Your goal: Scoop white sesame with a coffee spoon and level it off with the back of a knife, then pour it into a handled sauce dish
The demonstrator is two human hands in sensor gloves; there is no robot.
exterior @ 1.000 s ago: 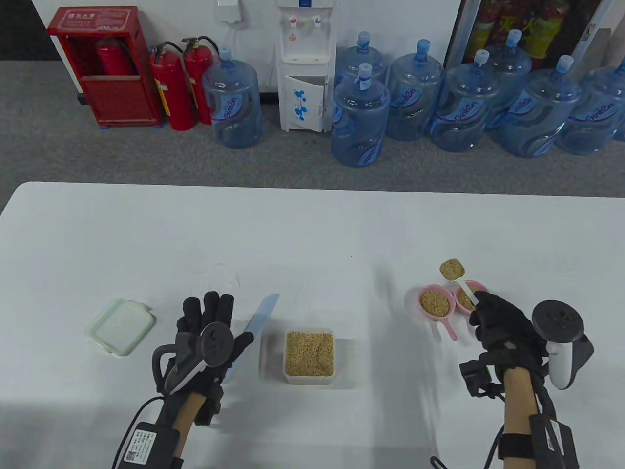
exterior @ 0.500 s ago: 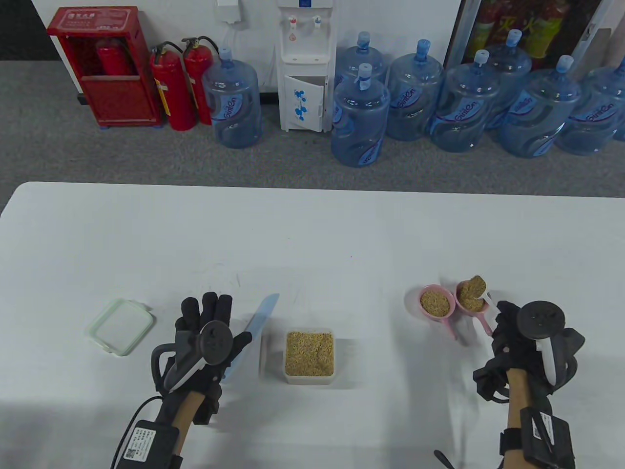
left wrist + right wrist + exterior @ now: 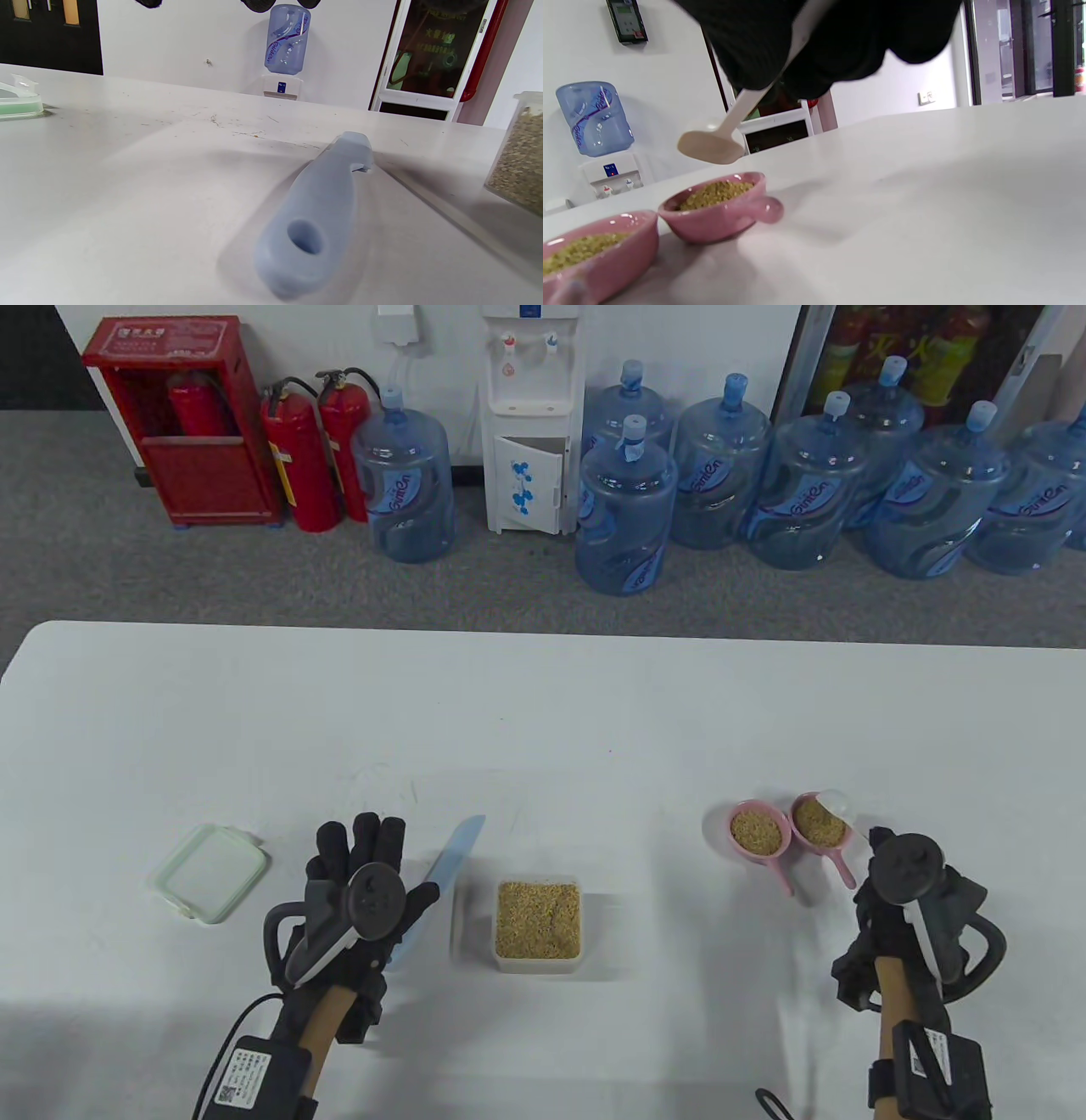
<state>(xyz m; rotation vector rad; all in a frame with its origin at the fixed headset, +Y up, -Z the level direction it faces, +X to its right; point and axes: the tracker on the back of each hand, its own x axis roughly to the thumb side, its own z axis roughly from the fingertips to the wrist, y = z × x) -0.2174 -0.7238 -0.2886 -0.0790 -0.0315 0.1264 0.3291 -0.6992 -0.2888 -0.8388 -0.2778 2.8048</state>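
My right hand (image 3: 882,853) pinches the handle of a white coffee spoon (image 3: 833,806). The spoon (image 3: 710,146) is tipped over just above the right-hand pink handled sauce dish (image 3: 820,824), and no sesame shows in its bowl. That dish (image 3: 721,209) holds sesame, and so does the second pink dish (image 3: 757,830) to its left. A clear square box of sesame (image 3: 538,920) sits at centre front. My left hand (image 3: 361,857) lies flat with straight fingers beside the light-blue knife (image 3: 454,857). The knife handle (image 3: 314,228) rests on the table, ungripped.
A green-rimmed lid (image 3: 208,872) lies left of my left hand. The white table (image 3: 543,704) stretches wide behind the objects. Water bottles (image 3: 628,509), a dispenser and fire extinguishers stand on the floor beyond the far edge.
My right hand rolled over and drew back, tipping the full spoon above the right pink dish; the sesame left the spoon. The left hand and knife stayed still.
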